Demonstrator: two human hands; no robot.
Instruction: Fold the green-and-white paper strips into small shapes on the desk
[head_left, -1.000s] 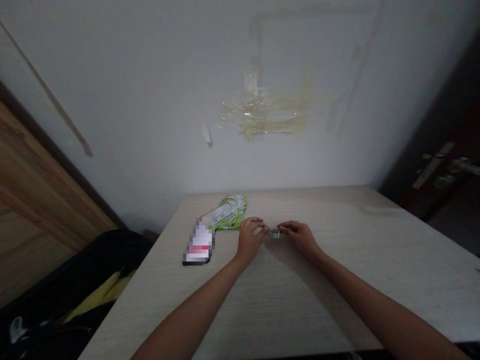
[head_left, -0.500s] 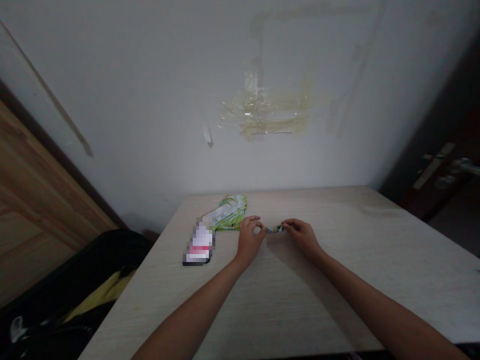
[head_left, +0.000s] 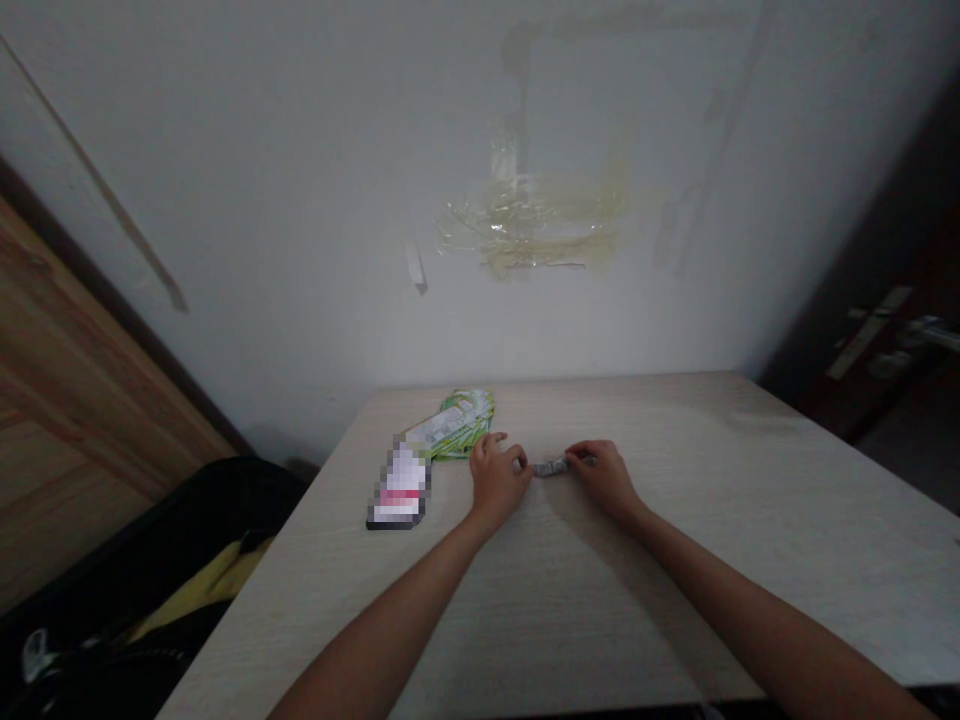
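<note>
Both my hands rest near the middle of a pale wooden table (head_left: pixel 675 560). Between them lies a small narrow greyish packet (head_left: pixel 551 467), stretched sideways close to the tabletop. My left hand (head_left: pixel 498 477) pinches its left end with curled fingers. My right hand (head_left: pixel 602 473) pinches its right end the same way. What the packet is I cannot make out. Just beyond my left hand lies a fan of green and white sachets (head_left: pixel 459 427).
A dark phone (head_left: pixel 399 489) lies flat to the left of my left hand. A black bag (head_left: pixel 150 590) sits on the floor at the table's left edge, below a wooden panel (head_left: pixel 67 420). A white wall (head_left: pixel 300 200) with tape residue backs the table; a dark door (head_left: pixel 892 330) stands at the right.
The packet between my fingers has been drawn out longer and flatter. Both hands have dropped slightly toward the tabletop and moved a little apart.
</note>
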